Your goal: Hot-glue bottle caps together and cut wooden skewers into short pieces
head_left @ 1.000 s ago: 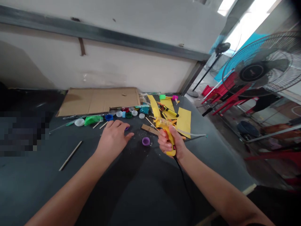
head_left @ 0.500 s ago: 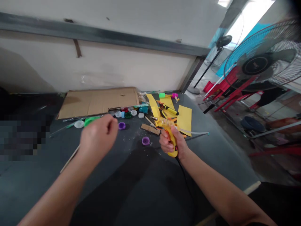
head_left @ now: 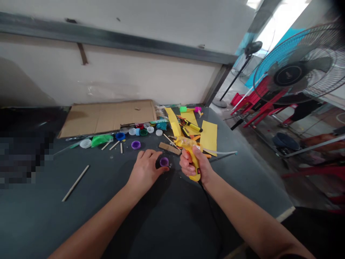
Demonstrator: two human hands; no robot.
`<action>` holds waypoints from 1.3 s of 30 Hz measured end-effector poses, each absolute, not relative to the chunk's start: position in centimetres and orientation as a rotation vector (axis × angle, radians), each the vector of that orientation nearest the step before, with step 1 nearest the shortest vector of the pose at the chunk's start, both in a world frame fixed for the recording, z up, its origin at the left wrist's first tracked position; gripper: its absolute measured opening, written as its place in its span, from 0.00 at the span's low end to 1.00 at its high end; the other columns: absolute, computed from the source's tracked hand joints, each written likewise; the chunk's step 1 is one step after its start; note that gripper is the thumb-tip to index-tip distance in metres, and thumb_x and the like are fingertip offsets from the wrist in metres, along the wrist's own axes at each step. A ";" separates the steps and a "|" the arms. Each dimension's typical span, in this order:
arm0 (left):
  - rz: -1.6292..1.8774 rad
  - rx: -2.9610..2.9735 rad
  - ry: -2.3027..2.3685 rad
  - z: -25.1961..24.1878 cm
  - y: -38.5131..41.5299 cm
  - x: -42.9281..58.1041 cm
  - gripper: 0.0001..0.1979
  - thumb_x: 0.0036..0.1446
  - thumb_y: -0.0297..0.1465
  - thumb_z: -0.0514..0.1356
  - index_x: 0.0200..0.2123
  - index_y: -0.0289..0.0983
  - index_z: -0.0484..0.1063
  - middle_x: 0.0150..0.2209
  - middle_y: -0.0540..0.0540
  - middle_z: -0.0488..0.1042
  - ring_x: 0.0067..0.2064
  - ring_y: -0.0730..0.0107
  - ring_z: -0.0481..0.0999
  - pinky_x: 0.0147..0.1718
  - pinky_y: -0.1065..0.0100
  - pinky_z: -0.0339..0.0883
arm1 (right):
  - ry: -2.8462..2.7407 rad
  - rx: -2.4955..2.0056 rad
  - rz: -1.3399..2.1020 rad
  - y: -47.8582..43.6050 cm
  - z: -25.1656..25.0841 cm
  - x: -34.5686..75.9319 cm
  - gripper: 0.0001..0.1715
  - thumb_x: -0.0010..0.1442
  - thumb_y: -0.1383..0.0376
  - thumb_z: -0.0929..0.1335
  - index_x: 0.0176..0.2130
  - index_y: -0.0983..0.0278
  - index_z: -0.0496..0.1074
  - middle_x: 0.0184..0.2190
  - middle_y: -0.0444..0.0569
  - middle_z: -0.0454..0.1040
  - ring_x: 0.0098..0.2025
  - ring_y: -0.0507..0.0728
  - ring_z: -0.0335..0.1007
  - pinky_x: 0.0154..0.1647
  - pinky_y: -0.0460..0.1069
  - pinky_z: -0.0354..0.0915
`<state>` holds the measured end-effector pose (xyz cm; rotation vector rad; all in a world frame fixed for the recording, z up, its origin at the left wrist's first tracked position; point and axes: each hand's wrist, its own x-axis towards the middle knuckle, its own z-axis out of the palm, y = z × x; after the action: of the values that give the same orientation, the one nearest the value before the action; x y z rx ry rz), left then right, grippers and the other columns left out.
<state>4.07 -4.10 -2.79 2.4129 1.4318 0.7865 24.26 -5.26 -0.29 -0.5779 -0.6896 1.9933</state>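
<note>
Fingers (head_left: 155,155) of my left hand (head_left: 144,167) are spread in a curve around a purple cap (head_left: 164,162), with the thumb (head_left: 164,170) at its near side; whether they touch it, I cannot tell. The cap lies on the dark table (head_left: 161,223), between my two hands, and I think the gap is kept wide so that it fits inside. Fingers of my right hand (head_left: 204,166) are closed around the handle of a yellow glue gun (head_left: 196,162) — its nozzle (head_left: 173,137) points far and left, probably to keep the tip away from skin. A second purple cap (head_left: 136,145) lies farther left, and more caps stand in front of the flat cardboard (head_left: 110,117), perhaps to be within reach.

Half a second ago, my left hand was curled farther left, by the green wrapper (head_left: 101,140), covering part of a long stick (head_left: 76,183). Now it is opened at the cap, and this stick shows whole — my right hand has nearly the same hold.
</note>
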 end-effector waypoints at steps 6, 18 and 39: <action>0.869 2.193 1.448 -2.0 -3.7 3.5 0.08 0.53 0.31 0.61 0.38 0.39 0.71 0.39 0.44 0.74 0.41 0.60 0.73 0.41 0.57 0.68 | -0.856 -0.856 1.818 -5.4 -0.3 24.3 0.25 0.50 0.46 0.71 0.25 0.65 0.67 0.19 0.43 0.70 0.14 0.45 0.56 0.11 0.40 0.53; 0.935 2.131 1.456 -0.9 -3.0 1.8 0.13 0.53 0.31 0.60 0.43 0.39 0.70 0.41 0.44 0.73 0.40 0.64 0.74 0.38 0.63 0.71 | -1.217 -1.381 1.497 -5.9 0.3 23.3 0.19 0.49 0.53 0.73 0.23 0.67 0.73 0.20 0.47 0.74 0.17 0.47 0.63 0.14 0.42 0.59; 0.869 2.213 1.445 -0.2 -3.6 2.0 0.11 0.55 0.31 0.58 0.42 0.37 0.72 0.37 0.43 0.77 0.37 0.64 0.76 0.37 0.62 0.69 | -1.229 -1.448 1.402 -6.3 0.1 22.6 0.18 0.46 0.54 0.75 0.22 0.64 0.71 0.15 0.42 0.69 0.15 0.47 0.59 0.13 0.43 0.57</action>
<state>1.99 -3.62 -0.23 2.2133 1.4450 0.8694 22.64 -6.28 0.09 -1.4482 -1.2292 1.4024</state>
